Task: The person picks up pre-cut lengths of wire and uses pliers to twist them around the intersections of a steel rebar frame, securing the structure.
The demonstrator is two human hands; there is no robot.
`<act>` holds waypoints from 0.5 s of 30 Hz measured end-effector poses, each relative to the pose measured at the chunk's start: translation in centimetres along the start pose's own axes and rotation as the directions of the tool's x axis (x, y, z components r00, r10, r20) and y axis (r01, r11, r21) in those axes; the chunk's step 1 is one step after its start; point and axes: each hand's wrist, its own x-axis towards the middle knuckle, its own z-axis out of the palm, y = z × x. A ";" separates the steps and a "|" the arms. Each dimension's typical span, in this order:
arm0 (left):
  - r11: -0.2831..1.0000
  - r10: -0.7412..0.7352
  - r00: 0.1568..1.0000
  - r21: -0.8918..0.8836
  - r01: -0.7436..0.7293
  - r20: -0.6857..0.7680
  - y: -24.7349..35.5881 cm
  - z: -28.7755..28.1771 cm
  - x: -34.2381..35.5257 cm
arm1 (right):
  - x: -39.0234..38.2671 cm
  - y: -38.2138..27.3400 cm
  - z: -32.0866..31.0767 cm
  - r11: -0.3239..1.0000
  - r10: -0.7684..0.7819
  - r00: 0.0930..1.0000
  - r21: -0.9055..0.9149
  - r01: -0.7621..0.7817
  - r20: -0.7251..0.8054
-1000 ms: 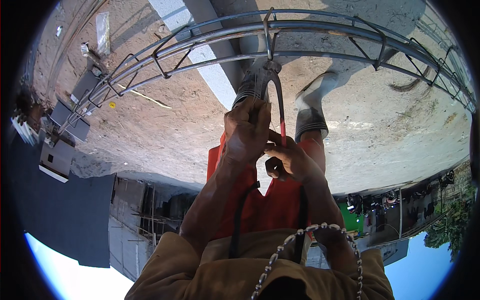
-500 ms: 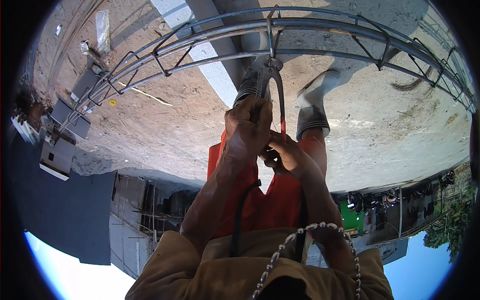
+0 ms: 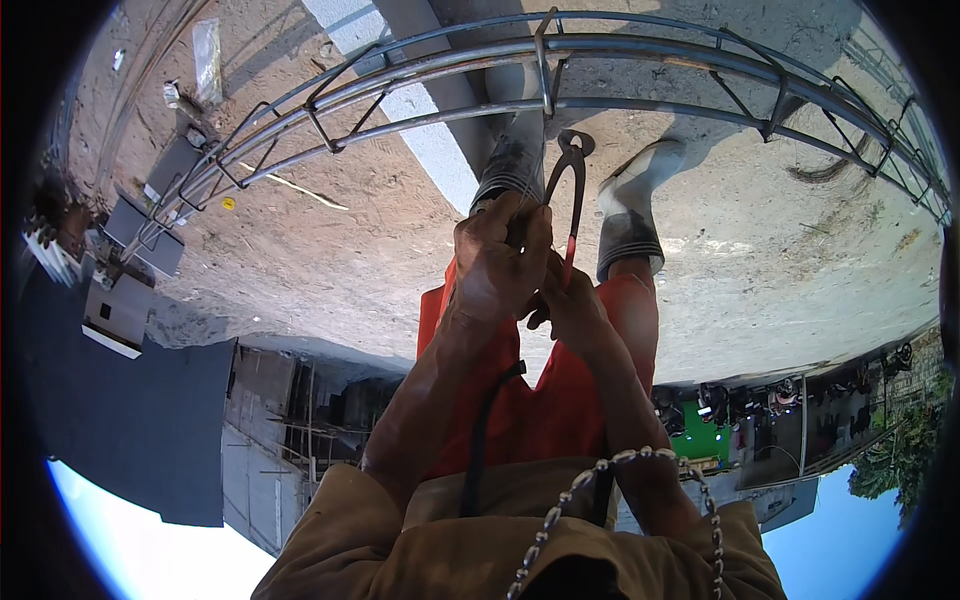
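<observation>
My right hand is closed round the red-tipped handles of a pair of dark end-cutting pincers. Their rounded jaws point away from me, just short of a long steel rebar cage and apart from it. My left hand is pinched shut beside the handles, fingers up, close to the right hand. Fine wire seems to be in its grip, though the fingers hide most of it. The cage spans the whole far side, with bent stirrups joining its long bars.
A pale concrete beam or slab lies on the sandy ground beyond my left boot. My right boot stands beside the pincers. Scraps of plastic and a thin stick lie at left.
The pincers' jaws have come away from the cage's near bar, toward me and slightly right. My right hand has turned with them; my left hand has barely shifted.
</observation>
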 end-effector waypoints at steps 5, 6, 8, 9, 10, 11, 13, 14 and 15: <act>0.986 0.125 0.991 0.109 -0.130 0.055 -1.2 -0.4 -0.3 | -0.2 2.6 0.6 0.792 -0.160 0.985 0.603 0.094 0.056; 0.976 0.167 0.984 0.133 -0.174 0.065 -1.2 -0.4 -0.3 | -0.1 2.5 0.3 0.792 -0.161 0.985 0.603 0.097 0.053; 0.952 0.219 0.972 0.202 -0.231 0.081 -0.9 -0.4 -0.1 | 0.3 2.9 -0.3 0.955 -0.188 0.977 0.250 0.159 0.097; 0.945 0.224 0.971 0.226 -0.237 0.083 -0.9 -0.4 0.0 | 0.5 3.4 -0.4 0.976 -0.192 0.975 0.123 0.178 0.113; 0.937 0.229 0.970 0.251 -0.243 0.085 -0.8 -0.4 0.0 | 1.1 4.3 -0.4 0.902 -0.407 0.907 -0.107 0.418 0.111; 0.943 0.213 0.973 0.241 -0.228 0.086 -0.9 -0.4 0.1 | 1.4 5.1 -0.3 0.825 -0.503 0.854 -0.219 0.521 0.136; 0.952 0.190 0.977 0.227 -0.207 0.093 -0.9 -0.4 -0.1 | 1.4 5.0 0.7 0.872 -0.477 0.876 -0.080 0.482 0.075; 0.948 0.179 0.979 0.248 -0.198 0.100 -0.7 -0.5 0.0 | 1.2 4.9 0.9 0.914 -0.406 0.913 0.049 0.403 0.051; 0.945 0.176 0.979 0.260 -0.196 0.101 -0.8 -0.6 0.1 | 1.2 4.6 1.0 0.928 -0.334 0.942 0.181 0.324 0.027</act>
